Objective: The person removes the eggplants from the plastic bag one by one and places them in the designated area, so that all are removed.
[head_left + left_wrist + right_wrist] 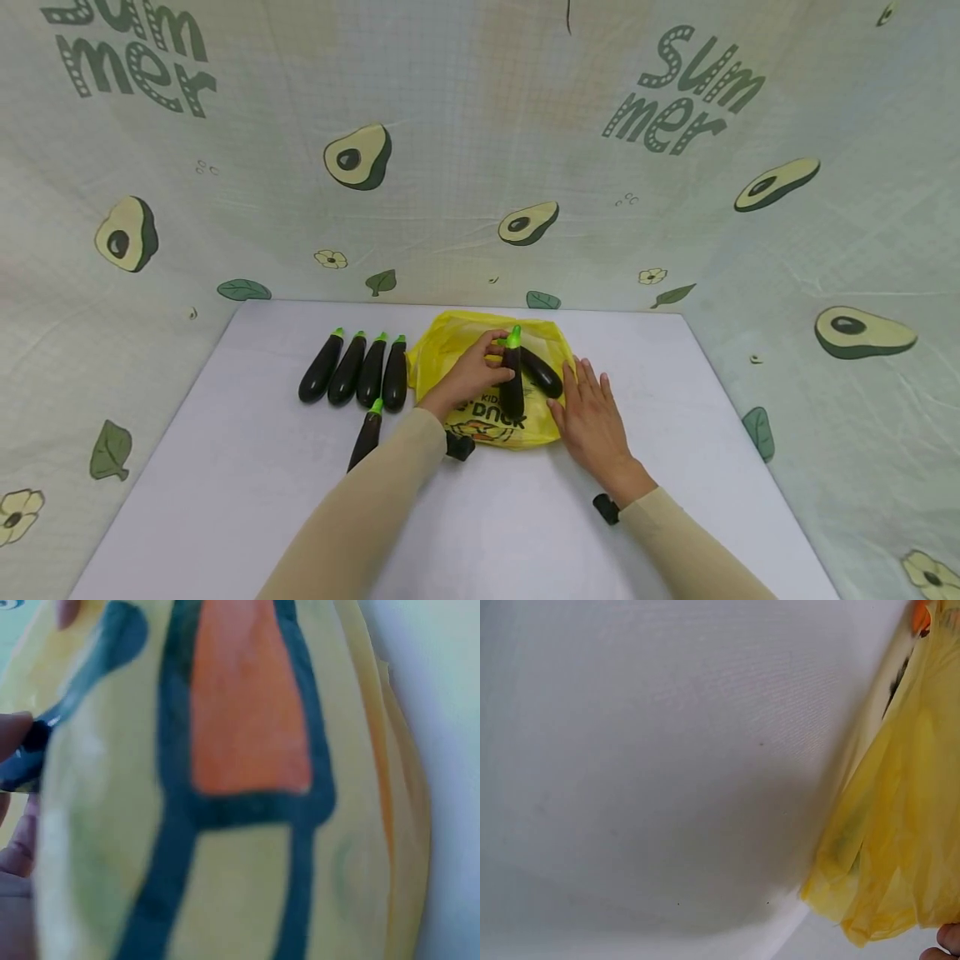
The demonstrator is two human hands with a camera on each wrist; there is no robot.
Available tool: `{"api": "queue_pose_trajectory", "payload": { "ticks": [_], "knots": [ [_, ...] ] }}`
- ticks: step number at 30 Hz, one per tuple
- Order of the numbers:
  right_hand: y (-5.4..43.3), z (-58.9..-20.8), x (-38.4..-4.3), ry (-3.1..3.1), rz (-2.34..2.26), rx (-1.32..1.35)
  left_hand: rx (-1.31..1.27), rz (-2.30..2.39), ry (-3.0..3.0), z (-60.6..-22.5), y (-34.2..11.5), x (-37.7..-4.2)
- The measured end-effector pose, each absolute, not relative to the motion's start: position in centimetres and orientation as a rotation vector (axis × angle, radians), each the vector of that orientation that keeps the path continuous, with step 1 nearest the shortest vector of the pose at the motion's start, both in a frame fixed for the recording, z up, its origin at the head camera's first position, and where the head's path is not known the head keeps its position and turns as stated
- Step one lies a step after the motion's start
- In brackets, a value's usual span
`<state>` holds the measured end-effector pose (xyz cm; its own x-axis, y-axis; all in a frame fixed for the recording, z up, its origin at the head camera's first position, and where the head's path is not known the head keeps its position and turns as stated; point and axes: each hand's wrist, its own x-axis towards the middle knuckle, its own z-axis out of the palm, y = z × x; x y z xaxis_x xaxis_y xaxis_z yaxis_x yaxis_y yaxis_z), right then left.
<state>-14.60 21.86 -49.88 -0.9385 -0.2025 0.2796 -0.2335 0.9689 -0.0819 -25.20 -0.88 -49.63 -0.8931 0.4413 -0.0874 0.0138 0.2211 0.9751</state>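
Observation:
My left hand (471, 377) grips an eggplant (513, 385) over the yellow plastic bag (431, 346), its green stem end pointing away. In the left wrist view fingers (13, 735) hold a dark piece of it at the left edge, and the printed bag (112, 847) covers most of the picture. A second eggplant (542, 372) lies slanted on the bag, just right of the held one. My right hand (596, 421) lies at the bag's right edge with its fingers straight. In the right wrist view fingertips (949, 939) touch the bag's crumpled rim (855, 922).
Several eggplants (347, 371) lie side by side left of the bag on the white table (247, 467). Nearer me, another eggplant (366, 440) is partly hidden by my left sleeve. A cloth wall (442, 258) printed with avocados stands behind the table and along its sides.

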Motion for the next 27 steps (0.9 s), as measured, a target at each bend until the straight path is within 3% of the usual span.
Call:
{"api": "queue_pose_trajectory", "payload": {
  "ticks": [27],
  "knots": [
    [22.4,-50.0,-14.8,-2.838,0.186,0.308,0.446,1.694,2.398,-45.5,-3.4,-23.7]
  ]
}}
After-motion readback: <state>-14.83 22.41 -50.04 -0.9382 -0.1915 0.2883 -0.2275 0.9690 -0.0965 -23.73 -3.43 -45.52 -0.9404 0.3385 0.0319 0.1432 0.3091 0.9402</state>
